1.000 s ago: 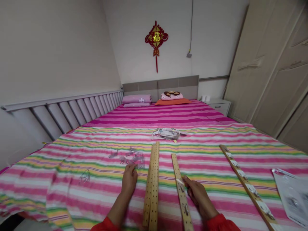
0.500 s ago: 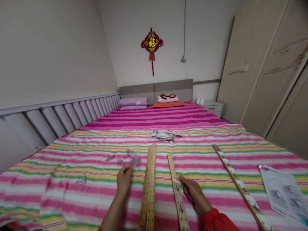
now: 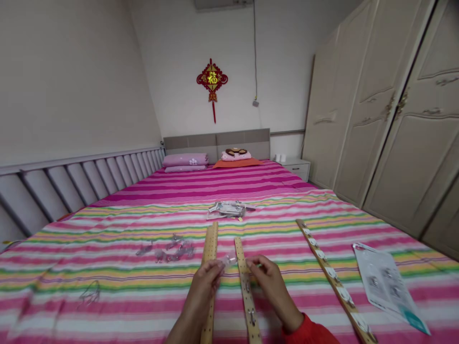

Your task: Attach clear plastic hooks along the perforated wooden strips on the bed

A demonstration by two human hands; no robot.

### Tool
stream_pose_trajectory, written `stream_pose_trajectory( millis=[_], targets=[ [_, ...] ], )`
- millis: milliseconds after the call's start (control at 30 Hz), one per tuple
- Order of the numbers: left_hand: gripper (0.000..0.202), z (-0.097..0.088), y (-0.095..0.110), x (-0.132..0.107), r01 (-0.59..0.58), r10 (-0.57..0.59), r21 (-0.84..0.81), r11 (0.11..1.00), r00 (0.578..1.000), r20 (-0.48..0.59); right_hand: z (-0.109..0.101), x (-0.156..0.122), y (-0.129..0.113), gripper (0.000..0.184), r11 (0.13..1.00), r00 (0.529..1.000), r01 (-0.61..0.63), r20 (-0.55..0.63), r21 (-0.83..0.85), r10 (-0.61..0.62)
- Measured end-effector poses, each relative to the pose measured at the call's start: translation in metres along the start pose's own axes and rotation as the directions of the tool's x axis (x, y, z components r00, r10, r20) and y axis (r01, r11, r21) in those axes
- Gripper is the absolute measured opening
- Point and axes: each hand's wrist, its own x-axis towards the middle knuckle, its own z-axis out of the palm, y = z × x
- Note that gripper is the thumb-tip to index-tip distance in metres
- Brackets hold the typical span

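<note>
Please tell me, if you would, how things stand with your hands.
Left hand pinching small clear packet; right hand beside it, over hook-fitted wooden strip. Other wooden strip beneath left wrist.

A red Chinese knot ornament is hanging on the far wall above a grey headboard, and a cable is running down from an air conditioner. A white bedside cabinet is standing beside the headboard, a cream wardrobe is lining the right side, and grey padded panelling is lining the left wall.

I held my left hand and right hand close together, both curled inward, almost meeting, a red sleeve at my right wrist.
</note>
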Motion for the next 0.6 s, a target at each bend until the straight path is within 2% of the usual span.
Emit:
stream_pose_trajectory(
  millis=[100,167,267,367,500,600],
  targets=[
    [0.016,0.014,0.009,-0.002,-0.206,0.167,0.288,0.935,0.974,0.155,-0.004,0.002,-0.015,0.023,0.971,0.978,0.207,0.017,-0.123,-0.206],
    [0.018,0.021,0.016,-0.001,-0.273,0.181,0.393,0.878,0.950,0.255,-0.007,0.005,-0.018,0.020,0.943,0.956,0.290,0.086,-0.164,-0.280],
    [0.017,0.028,0.023,0.005,-0.328,0.152,0.466,0.822,0.914,0.375,-0.012,0.010,-0.017,0.016,0.923,0.943,0.326,0.145,-0.204,-0.301],
    [0.016,0.033,0.026,0.014,-0.342,0.097,0.500,0.796,0.887,0.452,-0.017,0.015,-0.015,0.013,0.925,0.948,0.301,0.180,-0.233,-0.263],
    [0.016,0.040,0.030,0.030,-0.330,0.004,0.546,0.770,0.858,0.513,-0.023,0.023,-0.013,0.017,0.984,0.963,0.122,0.257,-0.127,-0.086],
    [0.023,0.046,0.028,0.044,-0.257,-0.010,0.509,0.822,0.886,0.464,-0.023,0.030,-0.006,0.022,0.998,0.954,0.023,0.298,-0.050,-0.007]
  ],
)
